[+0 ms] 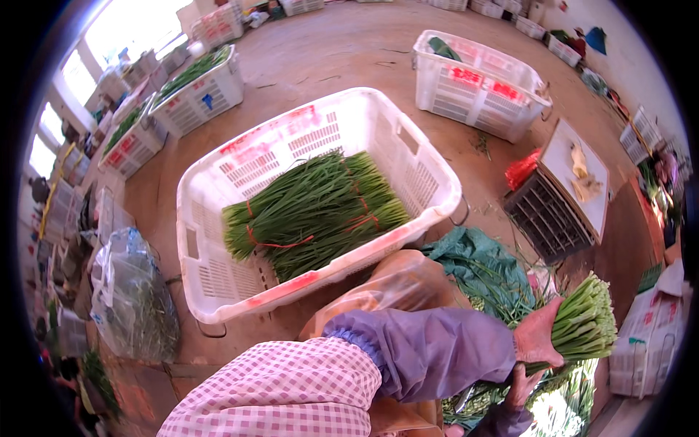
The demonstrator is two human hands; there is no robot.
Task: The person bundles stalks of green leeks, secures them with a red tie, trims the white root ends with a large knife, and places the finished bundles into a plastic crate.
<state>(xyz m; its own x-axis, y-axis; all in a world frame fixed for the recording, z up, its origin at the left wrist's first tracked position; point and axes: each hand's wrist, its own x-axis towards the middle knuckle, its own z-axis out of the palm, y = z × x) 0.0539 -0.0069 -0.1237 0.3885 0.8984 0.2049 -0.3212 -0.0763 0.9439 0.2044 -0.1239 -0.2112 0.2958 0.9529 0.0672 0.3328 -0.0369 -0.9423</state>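
My left hand (538, 334), at the end of a purple sleeve, grips a bundle of green chives (584, 322) at the right, its pale ends fanned outward. Just below it is my right hand (525, 385), partly hidden, with its fingers against the underside of the bundle; its grip is unclear. More loose chives (565, 393) lie beneath both hands. Before me stands a large white plastic crate (322, 289). Several chive bundles (311, 207) tied with red bands lie inside it, leaves overlapping in the middle.
Green plastic sheeting (480, 262) lies beside my knee. Right of it, a white board (579, 180) rests on a dark crate (546, 218). Another white crate (475, 93) stands beyond. At left are filled crates (196, 98) and a clear bag of trimmings (134, 300).
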